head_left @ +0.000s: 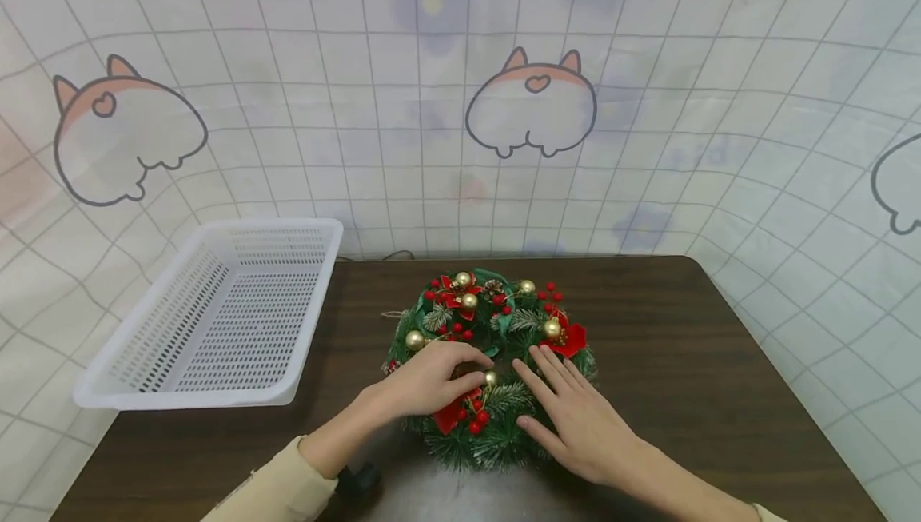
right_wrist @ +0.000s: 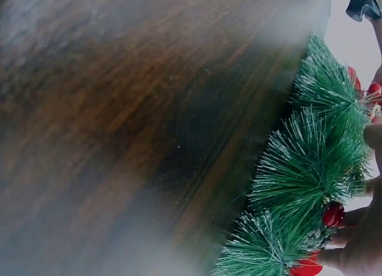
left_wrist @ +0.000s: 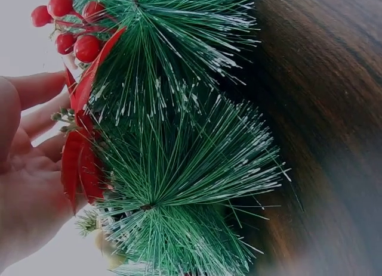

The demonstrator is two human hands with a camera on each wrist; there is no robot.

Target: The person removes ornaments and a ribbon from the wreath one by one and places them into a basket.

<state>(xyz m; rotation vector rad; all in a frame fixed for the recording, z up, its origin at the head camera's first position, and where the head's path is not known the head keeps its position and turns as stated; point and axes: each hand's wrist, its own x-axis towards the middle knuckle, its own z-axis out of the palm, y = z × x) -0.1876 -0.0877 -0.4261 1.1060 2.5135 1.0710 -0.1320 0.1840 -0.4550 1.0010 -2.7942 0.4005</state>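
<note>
A green Christmas wreath lies flat on the dark wooden table, trimmed with red poinsettias, gold balls, red berries and frosted pine sprigs. My left hand is over its front left part, fingers loosely bent beside a red poinsettia. In the left wrist view that poinsettia hides part of the fingers. My right hand rests on the wreath's front right, palm down with straight, spread fingers. The right wrist view catches only part of this hand, beside pine needles and a red berry.
A white perforated plastic basket stands on the left of the table. Behind the table hangs a white gridded cloth with cartoon corgi prints. A small black object is near my left wrist.
</note>
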